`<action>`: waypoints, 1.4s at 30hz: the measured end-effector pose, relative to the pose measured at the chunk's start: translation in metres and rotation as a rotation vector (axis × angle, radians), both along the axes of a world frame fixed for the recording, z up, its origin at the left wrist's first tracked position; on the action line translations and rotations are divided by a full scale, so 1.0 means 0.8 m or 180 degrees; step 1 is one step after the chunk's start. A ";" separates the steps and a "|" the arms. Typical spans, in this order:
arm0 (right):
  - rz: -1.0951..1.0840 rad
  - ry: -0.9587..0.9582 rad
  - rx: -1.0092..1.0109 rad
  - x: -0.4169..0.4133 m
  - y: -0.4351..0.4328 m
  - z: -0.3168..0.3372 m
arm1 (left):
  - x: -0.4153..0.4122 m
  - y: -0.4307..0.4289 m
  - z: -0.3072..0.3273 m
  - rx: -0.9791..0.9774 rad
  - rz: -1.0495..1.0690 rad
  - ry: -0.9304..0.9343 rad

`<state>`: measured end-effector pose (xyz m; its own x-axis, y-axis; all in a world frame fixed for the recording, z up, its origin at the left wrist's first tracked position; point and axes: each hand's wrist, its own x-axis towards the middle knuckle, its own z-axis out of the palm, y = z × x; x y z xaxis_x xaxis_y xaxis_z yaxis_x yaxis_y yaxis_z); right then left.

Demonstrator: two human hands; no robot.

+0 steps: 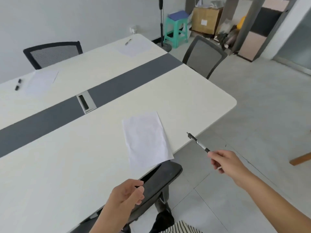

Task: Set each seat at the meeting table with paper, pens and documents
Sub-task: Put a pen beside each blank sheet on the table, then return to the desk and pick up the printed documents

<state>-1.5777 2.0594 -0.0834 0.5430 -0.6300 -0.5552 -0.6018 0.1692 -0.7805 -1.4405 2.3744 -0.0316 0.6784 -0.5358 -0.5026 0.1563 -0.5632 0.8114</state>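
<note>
Head view: right hand point(222, 161) pinches the pen point(198, 142) by its rear end. The pen's long axis points up-left at the surface point(67, 157) edge, just right of the near sheet point(146, 140). Left hand point(127, 194) is curled above the chair back point(159, 180), possibly holding something dark; can't tell.

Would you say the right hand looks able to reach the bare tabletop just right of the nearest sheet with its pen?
Probably yes. The right hand holds the pen with its tip at the table edge beside the sheet, and nothing lies between them; the chair back stands off to the left.
</note>
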 end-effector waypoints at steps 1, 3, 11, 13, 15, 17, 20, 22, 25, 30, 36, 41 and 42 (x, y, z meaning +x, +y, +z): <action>-0.0008 0.0015 0.0007 0.026 -0.008 -0.007 | 0.011 0.002 0.000 -0.0021 0.0043 -0.0024; -0.0034 0.0084 0.0029 0.078 -0.024 -0.026 | 0.035 0.001 0.002 -0.0101 0.0181 -0.0052; -0.0302 0.0623 -0.0219 0.229 -0.057 -0.108 | 0.104 0.003 0.009 -0.0356 0.0725 0.0124; 0.0014 0.1002 -0.0662 0.244 -0.058 -0.129 | 0.111 0.012 0.002 -0.0322 0.0898 0.0203; 0.0450 0.1331 -0.1043 0.255 -0.055 -0.137 | 0.114 0.021 -0.008 -0.0200 0.1068 0.0245; 0.0702 0.1467 -0.1229 0.263 -0.054 -0.144 | 0.116 0.027 -0.017 -0.0112 0.1199 0.0310; 0.0790 0.1529 -0.1334 0.271 -0.055 -0.151 | 0.118 0.027 -0.022 -0.0053 0.1240 0.0423; 0.0811 0.1544 -0.1308 0.271 -0.058 -0.155 | 0.120 0.019 -0.022 -0.0034 0.1159 0.0398; 0.0791 0.1492 -0.1246 0.265 -0.067 -0.155 | 0.128 -0.001 -0.019 -0.0029 0.0965 0.0269; 0.0412 0.1093 -0.0893 0.233 -0.080 -0.126 | 0.139 -0.045 -0.006 -0.0121 0.0563 0.0059; -0.0046 0.0316 -0.0249 0.111 -0.082 -0.042 | 0.129 -0.118 0.006 -0.0269 -0.0121 -0.0051; -0.0759 0.0051 -0.0065 -0.037 -0.086 -0.005 | 0.088 -0.201 0.026 -0.0352 -0.0695 -0.0041; -0.0931 0.0003 -0.0037 -0.067 -0.086 0.001 | 0.076 -0.218 0.029 -0.0343 -0.0800 -0.0042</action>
<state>-1.6311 1.9906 -0.0827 0.3368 -0.7660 -0.5475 -0.5295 0.3268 -0.7829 -1.3798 2.2002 -0.0086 0.5236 -0.7381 -0.4256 0.0116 -0.4933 0.8698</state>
